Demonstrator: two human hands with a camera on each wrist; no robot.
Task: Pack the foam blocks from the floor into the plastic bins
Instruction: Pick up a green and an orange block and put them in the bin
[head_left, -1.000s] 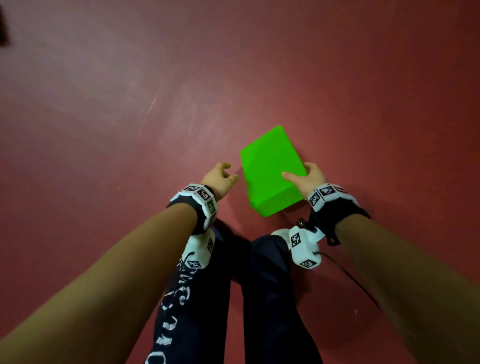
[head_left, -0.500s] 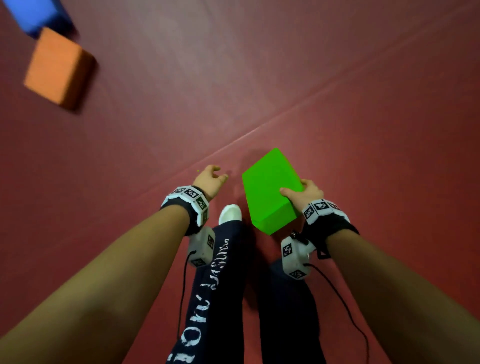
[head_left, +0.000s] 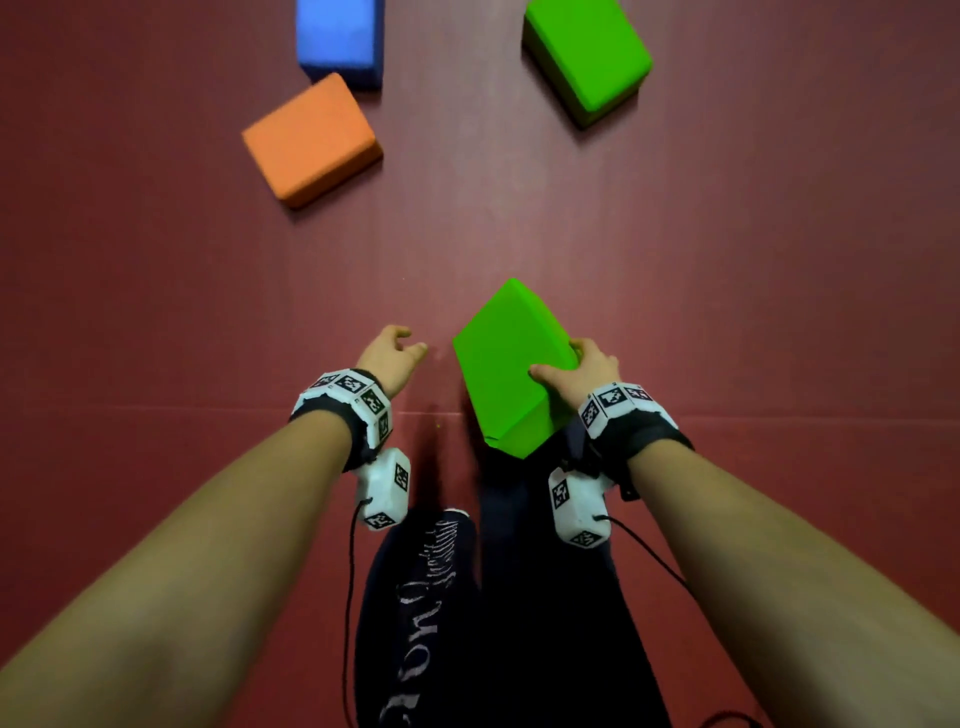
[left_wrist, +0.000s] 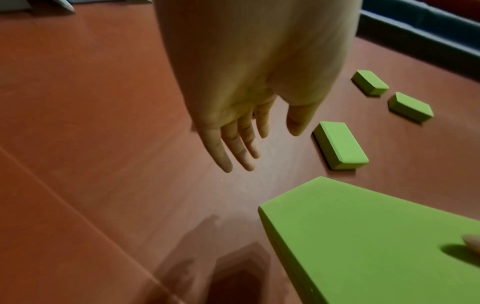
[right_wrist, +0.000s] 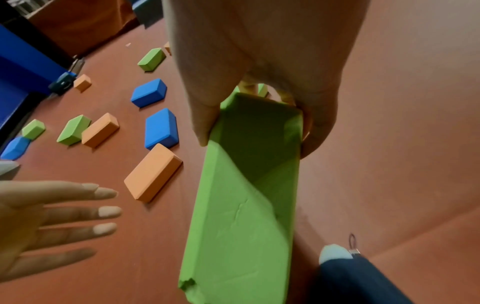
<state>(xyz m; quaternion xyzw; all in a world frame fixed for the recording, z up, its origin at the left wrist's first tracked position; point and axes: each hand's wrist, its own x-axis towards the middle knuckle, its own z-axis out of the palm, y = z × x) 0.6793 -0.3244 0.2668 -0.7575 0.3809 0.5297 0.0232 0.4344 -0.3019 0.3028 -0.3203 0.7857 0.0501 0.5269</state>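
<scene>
My right hand (head_left: 576, 371) grips a green foam block (head_left: 506, 364) by its near end, thumb on top and fingers underneath, and carries it above the red floor. The right wrist view shows that block (right_wrist: 249, 205) long and tilted under my right hand (right_wrist: 254, 115). Beside the block, my left hand (head_left: 392, 353) is empty with fingers loosely extended; my left hand (left_wrist: 246, 144) hangs over bare floor. An orange block (head_left: 311, 137), a blue block (head_left: 337, 39) and another green block (head_left: 587, 54) lie on the floor ahead. No bin shows clearly.
Several more blue, orange and green blocks (right_wrist: 161, 128) lie scattered on the floor at the left in the right wrist view. Three green blocks (left_wrist: 340, 145) lie ahead in the left wrist view, before a dark edge (left_wrist: 415, 37). My legs (head_left: 493, 597) stand below the hands.
The view has swung across the floor, bringing the orange, blue and second green blocks into sight ahead. My right hand keeps its hold on the green block; the left hand stays empty beside it.
</scene>
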